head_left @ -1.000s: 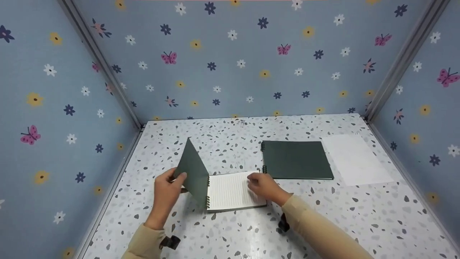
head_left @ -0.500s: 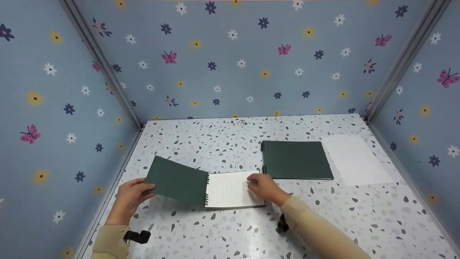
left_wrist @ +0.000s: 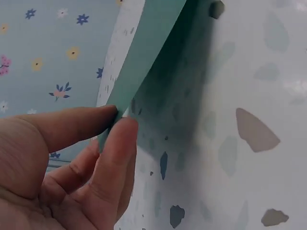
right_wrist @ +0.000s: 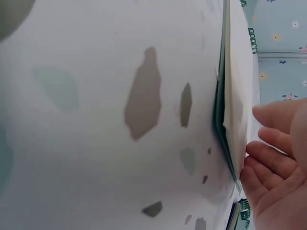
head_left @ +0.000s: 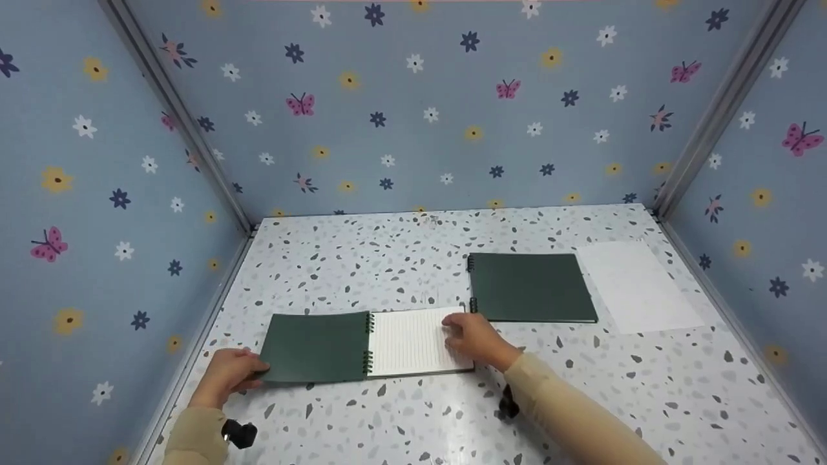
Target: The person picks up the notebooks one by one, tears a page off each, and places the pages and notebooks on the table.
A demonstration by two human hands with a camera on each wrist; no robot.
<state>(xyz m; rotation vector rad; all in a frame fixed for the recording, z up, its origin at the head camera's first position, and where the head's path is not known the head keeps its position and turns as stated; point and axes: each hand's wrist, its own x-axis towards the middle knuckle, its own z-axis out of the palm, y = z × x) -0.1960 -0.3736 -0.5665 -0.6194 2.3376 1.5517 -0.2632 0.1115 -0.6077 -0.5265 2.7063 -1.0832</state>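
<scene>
A spiral-bound notebook [head_left: 417,342] lies spread on the table, its lined white page to the right and its dark green cover [head_left: 315,349] turned over to the left. My left hand [head_left: 229,373] pinches the cover's near left corner between thumb and fingers; the left wrist view shows that green edge [left_wrist: 139,62] raised over the tabletop. On the page's right side rests my right hand [head_left: 479,339], its fingers loosely bent. Seen from the right wrist, the fingertips [right_wrist: 249,175] touch the page near the notebook's edge, with the thumb apart from them.
A second dark green spiral notebook [head_left: 533,287] lies closed behind the right hand. Beside it on the right is a loose white sheet [head_left: 639,287]. The speckled table [head_left: 413,426] is bounded by blue flowered walls [head_left: 400,116] at the back and both sides.
The left hand has swung the green cover from nearly upright over to the left and down toward the table. The right hand has stayed in place on the page.
</scene>
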